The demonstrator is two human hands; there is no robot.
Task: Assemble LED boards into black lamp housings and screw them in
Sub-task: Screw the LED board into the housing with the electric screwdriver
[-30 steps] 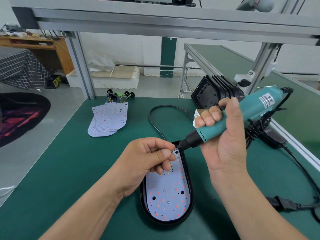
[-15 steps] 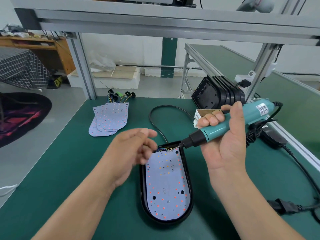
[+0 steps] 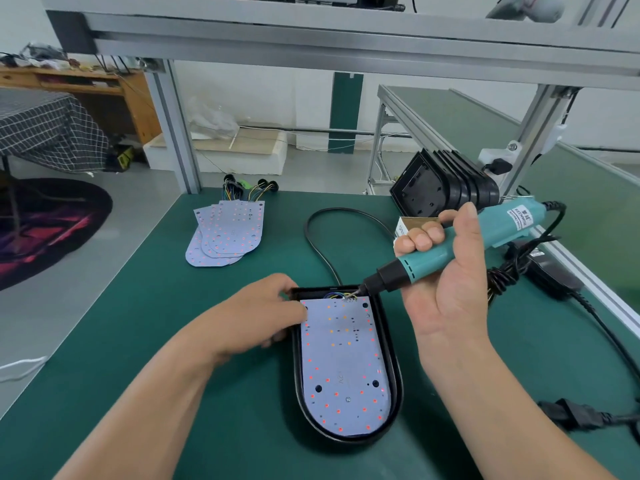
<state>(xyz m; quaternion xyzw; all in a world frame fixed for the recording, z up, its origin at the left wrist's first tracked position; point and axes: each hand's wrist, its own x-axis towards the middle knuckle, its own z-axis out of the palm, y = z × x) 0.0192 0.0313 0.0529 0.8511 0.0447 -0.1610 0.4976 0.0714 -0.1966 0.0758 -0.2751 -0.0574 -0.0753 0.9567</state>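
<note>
Black lamp housing (image 3: 395, 368) lies flat on the green counter (image 3: 121, 358), close to the near edge, about midway along it. An LED board (image 3: 343, 358) sits inside it. Left hand (image 3: 263, 313) rests over the housing's far-left corner with fingers bent down; can't tell if they grip it. Right hand (image 3: 446, 285) is wrapped around a teal electric screwdriver (image 3: 420, 266), its tip at the board's far edge by the wires. Spare boards (image 3: 227, 233) lie toward the far-left corner and empty housings (image 3: 446, 188) stand at the far-right corner.
</note>
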